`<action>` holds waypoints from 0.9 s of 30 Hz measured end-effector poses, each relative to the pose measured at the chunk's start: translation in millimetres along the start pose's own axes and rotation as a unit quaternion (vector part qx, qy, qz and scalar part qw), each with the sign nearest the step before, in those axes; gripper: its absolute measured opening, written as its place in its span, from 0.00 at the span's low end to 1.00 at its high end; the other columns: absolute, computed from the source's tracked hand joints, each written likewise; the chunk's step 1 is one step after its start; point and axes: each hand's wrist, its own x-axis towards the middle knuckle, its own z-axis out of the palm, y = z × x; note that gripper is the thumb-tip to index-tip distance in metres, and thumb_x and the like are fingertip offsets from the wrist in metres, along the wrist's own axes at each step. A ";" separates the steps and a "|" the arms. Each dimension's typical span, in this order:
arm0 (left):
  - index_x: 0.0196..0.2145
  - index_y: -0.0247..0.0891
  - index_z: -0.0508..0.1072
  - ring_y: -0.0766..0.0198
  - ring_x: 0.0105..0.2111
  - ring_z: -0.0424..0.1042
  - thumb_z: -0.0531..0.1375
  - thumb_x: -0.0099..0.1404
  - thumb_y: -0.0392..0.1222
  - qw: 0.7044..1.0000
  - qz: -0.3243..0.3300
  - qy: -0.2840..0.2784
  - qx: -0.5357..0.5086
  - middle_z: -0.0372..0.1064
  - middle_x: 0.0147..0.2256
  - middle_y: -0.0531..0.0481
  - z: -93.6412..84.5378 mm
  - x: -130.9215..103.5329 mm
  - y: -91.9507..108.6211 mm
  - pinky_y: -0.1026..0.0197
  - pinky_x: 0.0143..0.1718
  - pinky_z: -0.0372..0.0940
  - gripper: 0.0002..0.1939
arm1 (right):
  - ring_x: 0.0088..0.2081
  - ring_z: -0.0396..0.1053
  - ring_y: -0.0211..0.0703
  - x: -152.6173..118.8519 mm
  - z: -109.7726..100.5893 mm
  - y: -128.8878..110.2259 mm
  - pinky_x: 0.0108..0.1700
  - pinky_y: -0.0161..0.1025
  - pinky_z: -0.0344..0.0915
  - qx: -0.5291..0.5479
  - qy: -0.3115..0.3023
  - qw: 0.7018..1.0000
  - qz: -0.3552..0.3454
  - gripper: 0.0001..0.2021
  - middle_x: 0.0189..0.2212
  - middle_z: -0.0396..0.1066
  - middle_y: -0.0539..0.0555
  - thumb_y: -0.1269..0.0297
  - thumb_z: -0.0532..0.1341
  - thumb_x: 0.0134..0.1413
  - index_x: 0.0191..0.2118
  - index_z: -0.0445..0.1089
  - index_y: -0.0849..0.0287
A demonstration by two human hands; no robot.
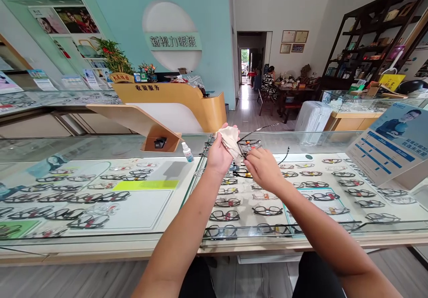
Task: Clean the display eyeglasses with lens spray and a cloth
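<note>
Above the glass display counter, my left hand (216,156) is closed around a pale cleaning cloth (229,138), its palm turned up. The cloth lies folded between the thumb and fingers, next to the front of a dark pair of eyeglasses (257,131). Gripping those eyeglasses near the front is my right hand (263,166), knuckles up, with fingers pinched together. Both thin temples stick out, one toward the back and one to the right. Cloth and fingers hide most of the lenses. A small white spray bottle (187,153) stands on the counter left of my hands.
Several rows of spectacles lie inside the glass counter (190,200). On top are a tilted wooden-framed mirror (138,122) at left and an upright printed sign (389,142) at right. Behind stands a wooden cashier desk (160,94). A person (270,84) sits at a far table.
</note>
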 end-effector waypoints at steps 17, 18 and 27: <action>0.63 0.42 0.75 0.45 0.59 0.77 0.69 0.67 0.72 0.616 0.477 -0.152 0.608 0.75 0.64 0.34 -15.9 -14.1 -12.2 0.46 0.56 0.73 0.40 | 0.32 0.73 0.47 3.7 -44.5 44.0 0.45 0.44 0.70 0.531 -0.001 0.837 0.130 0.20 0.27 0.79 0.54 0.53 0.61 0.68 0.28 0.81 0.57; 0.68 0.42 0.71 0.44 0.60 0.77 0.69 0.67 0.71 0.599 0.485 -0.166 0.615 0.74 0.66 0.33 -16.8 -13.7 -11.8 0.46 0.57 0.72 0.43 | 0.32 0.73 0.46 3.6 -47.4 45.3 0.44 0.44 0.70 0.536 -0.025 0.834 0.129 0.20 0.27 0.79 0.55 0.54 0.61 0.67 0.28 0.81 0.57; 0.70 0.43 0.71 0.46 0.52 0.82 0.72 0.68 0.63 0.556 0.507 -0.215 0.623 0.81 0.59 0.36 -16.9 -15.6 -8.4 0.47 0.55 0.73 0.40 | 0.31 0.72 0.45 3.1 -67.4 44.8 0.42 0.44 0.71 0.520 -0.122 0.837 0.119 0.21 0.28 0.80 0.56 0.52 0.62 0.66 0.25 0.80 0.58</action>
